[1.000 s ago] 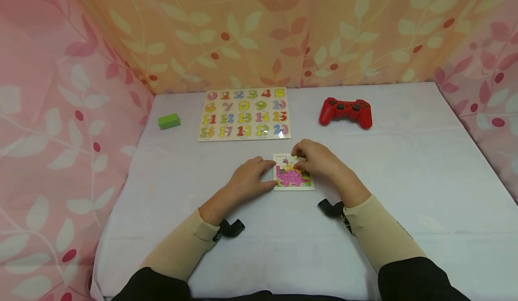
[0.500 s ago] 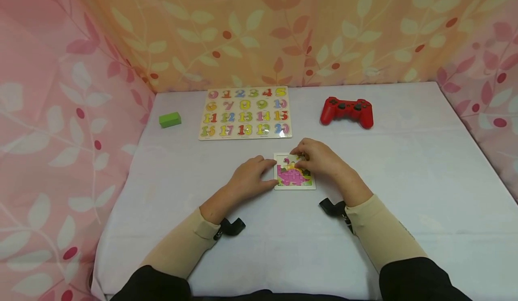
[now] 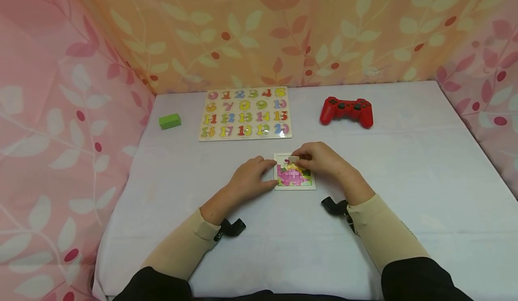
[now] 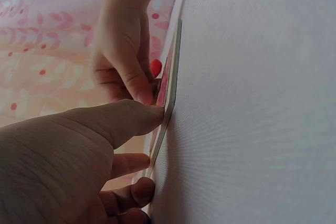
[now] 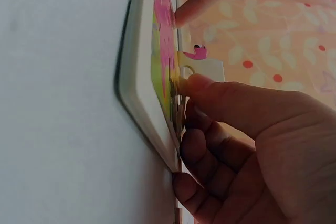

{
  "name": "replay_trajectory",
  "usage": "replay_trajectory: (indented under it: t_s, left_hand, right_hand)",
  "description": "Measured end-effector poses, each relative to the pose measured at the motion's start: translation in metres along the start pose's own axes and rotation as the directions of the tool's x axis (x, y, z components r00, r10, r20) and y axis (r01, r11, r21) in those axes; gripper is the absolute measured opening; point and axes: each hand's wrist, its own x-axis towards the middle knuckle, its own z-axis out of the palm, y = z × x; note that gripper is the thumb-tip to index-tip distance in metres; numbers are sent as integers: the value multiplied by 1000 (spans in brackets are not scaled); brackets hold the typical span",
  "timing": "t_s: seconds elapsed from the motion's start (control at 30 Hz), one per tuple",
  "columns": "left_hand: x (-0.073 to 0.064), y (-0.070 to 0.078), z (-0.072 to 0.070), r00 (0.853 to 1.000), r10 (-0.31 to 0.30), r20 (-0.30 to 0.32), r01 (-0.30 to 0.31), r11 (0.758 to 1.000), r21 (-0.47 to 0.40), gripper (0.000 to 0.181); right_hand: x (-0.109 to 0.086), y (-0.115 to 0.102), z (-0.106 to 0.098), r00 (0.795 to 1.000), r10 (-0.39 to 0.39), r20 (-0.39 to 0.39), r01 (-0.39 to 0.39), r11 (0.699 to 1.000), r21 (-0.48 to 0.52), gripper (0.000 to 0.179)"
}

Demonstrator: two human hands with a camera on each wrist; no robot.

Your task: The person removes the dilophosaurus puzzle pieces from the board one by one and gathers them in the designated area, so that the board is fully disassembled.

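A small jigsaw puzzle (image 3: 293,177) with a pink dinosaur picture lies in its white frame before me on the table. At the frame's left border, the thumb and forefinger of my left hand (image 3: 252,176) touch the edge, spread apart. Over the puzzle's upper right part, my right hand (image 3: 319,158) pinches a pale puzzle piece (image 3: 293,159) between thumb and fingers. In the right wrist view this puzzle piece (image 5: 214,68) stands tilted up from the board, near a bit of pink dinosaur head. My right fingers hide the frame's upper right corner.
Behind the puzzle lies a wooden number board (image 3: 244,114). A green block (image 3: 169,121) is at the far left, and a red game controller (image 3: 346,112) at the back right. Floral cloth (image 3: 259,31) encloses the white table (image 3: 421,166) at the back and sides.
My right hand has tipped the puzzle piece up at the top of the puzzle, so its pale surface shows more. The left hand stays at the frame's edge.
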Motion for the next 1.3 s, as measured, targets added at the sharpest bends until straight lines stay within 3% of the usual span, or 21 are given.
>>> replay_trajectory:
  t_s: [0.37,0.7,1.03,1.3]
  left_hand:
    - [0,0,0,1000,-5,6,5,1000,4,59]
    - [-1,1,1,1000,-3,-3,3,1000,4,59]
    - [-1,1,2,1000,-3,-2,3,1000,7,59]
    - [-1,0,2,1000,-5,1,5,1000,8,60]
  right_hand:
    - [-1,1,-4,998,65,11,-66,997,35,21]
    - [-19,-5,-40,991,66,-112,-35,965,260,35]
    - [-48,-1,-76,971,79,-225,-23,969,244,31]
    - [-62,27,-94,981,120,-154,-90,978,190,36]
